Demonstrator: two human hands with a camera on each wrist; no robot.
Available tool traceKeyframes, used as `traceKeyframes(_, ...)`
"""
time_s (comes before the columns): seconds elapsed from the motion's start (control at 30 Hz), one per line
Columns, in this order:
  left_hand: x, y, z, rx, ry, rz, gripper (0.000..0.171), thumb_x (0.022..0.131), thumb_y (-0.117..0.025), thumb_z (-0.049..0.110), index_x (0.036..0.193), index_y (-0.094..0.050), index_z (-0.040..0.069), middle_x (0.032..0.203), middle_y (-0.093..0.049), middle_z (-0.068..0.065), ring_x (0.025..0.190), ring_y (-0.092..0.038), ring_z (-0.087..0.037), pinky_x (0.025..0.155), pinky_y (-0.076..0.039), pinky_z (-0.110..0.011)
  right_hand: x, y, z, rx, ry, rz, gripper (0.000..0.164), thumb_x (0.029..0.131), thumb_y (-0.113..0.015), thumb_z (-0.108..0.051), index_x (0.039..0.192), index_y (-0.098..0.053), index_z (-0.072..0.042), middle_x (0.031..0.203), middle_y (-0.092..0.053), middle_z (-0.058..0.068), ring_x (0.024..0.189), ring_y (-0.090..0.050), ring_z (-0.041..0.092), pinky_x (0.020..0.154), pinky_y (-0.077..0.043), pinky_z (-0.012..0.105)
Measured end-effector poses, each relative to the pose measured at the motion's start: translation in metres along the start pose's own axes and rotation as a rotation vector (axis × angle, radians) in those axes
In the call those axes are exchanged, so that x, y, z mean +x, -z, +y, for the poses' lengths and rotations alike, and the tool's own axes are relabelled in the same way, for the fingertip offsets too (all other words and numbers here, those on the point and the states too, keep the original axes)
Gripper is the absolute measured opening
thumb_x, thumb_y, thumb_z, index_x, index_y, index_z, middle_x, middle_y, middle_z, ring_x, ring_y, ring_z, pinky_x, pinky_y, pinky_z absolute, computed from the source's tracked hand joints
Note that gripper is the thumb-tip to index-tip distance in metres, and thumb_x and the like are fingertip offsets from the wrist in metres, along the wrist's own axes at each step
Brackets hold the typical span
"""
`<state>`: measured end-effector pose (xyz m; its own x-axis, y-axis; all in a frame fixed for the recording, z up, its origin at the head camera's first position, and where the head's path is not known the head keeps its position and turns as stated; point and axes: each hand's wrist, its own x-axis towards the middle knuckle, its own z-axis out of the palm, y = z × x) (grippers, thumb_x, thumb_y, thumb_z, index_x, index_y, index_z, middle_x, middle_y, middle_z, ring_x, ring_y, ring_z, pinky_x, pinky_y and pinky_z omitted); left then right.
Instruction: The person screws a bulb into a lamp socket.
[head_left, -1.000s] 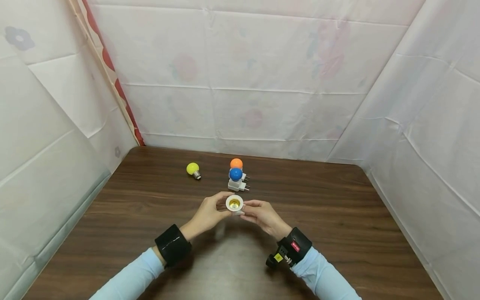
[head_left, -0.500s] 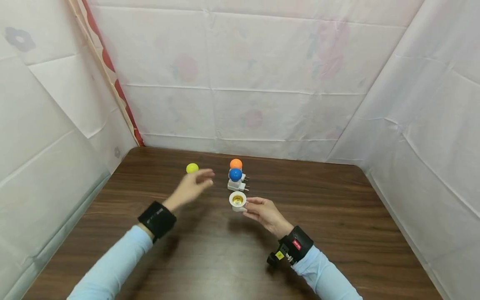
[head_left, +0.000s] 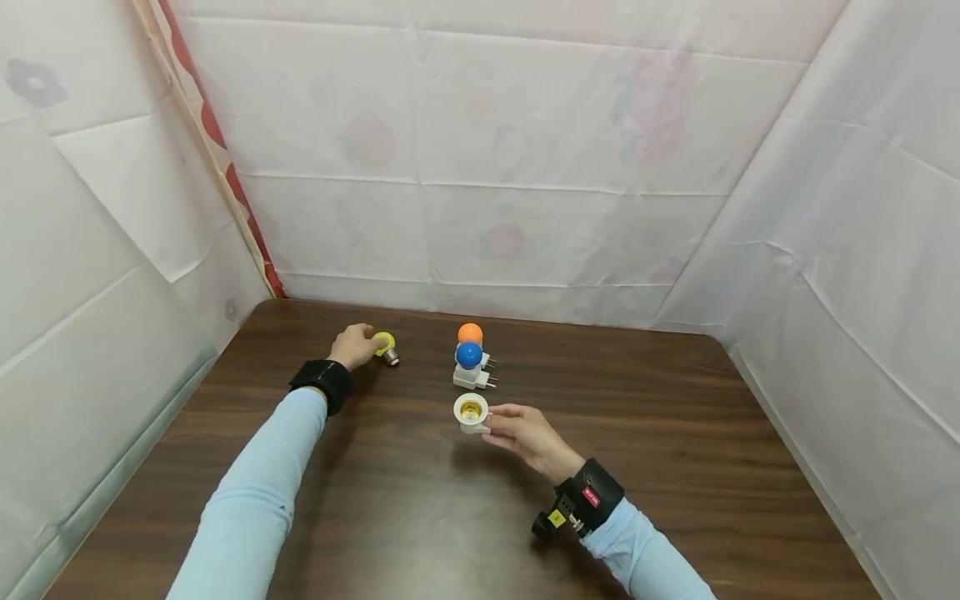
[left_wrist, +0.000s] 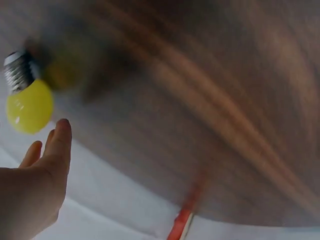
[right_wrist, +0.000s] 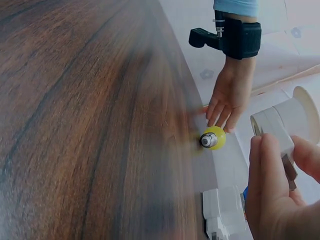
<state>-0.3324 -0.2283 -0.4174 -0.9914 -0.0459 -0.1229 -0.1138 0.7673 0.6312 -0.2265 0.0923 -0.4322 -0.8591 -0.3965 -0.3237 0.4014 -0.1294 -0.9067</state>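
A yellow light bulb (head_left: 385,342) lies on the table at the back left, its metal screw base pointing toward the front right. My left hand (head_left: 352,347) has come up to its glass side; the fingers look straight beside the bulb (left_wrist: 30,107) in the left wrist view, and whether they touch it is hard to tell. Between thumb and fingers, my right hand (head_left: 531,437) pinches a white plug-in lamp socket (head_left: 472,427), its round brass-lined mouth facing up. The right wrist view shows the socket (right_wrist: 280,122) from the side, held above the table.
Just behind the held socket stand a blue bulb (head_left: 468,355) and an orange bulb (head_left: 470,333), each in a white plug-in socket with prongs pointing right. White sheets (head_left: 480,167) hang behind and beside the brown wooden table (head_left: 637,417).
My left hand has let go of the white socket and moved back and left to the yellow bulb. My right hand keeps the socket in nearly the same place.
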Motion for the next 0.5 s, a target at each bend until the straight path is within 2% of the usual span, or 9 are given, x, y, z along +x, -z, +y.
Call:
traceKeyframes(0.17,0.0,-0.009,-0.006,0.018,0.037,0.017,0.06,0.092,-0.048,0.028,0.134,-0.034,-0.012,0.134,-0.041,-0.03,0.117,-0.044,-0.042,0.098,-0.038,-0.049,-0.002,0.001,0.002,-0.003,-0.014,-0.016,0.04,0.086,-0.061,-0.006,0.12,-0.05,0.011,0.1,-0.065,0.009,0.088,-0.065,0.016,0.084,-0.052,0.031)
traceKeyframes(0.3,0.003,-0.013,-0.005,-0.002,0.029,0.061,0.061,0.092,-0.047,0.029,0.136,-0.033,-0.011,0.135,-0.04,-0.03,0.12,-0.042,-0.043,0.1,-0.036,-0.049,-0.003,0.001,0.002,0.0,-0.019,-0.012,0.039,0.086,-0.061,-0.006,0.12,-0.051,0.011,0.101,-0.064,0.009,0.088,-0.065,0.016,0.083,-0.053,0.03)
traceKeyframes(0.5,0.001,-0.016,-0.003,-0.037,0.039,0.099,0.054,0.093,-0.049,0.028,0.133,-0.041,-0.008,0.131,-0.046,-0.027,0.112,-0.048,-0.04,0.094,-0.041,-0.047,-0.002,0.0,0.002,0.005,-0.026,-0.017,0.039,0.086,-0.062,-0.005,0.12,-0.051,0.01,0.103,-0.064,0.01,0.089,-0.065,0.016,0.083,-0.053,0.03)
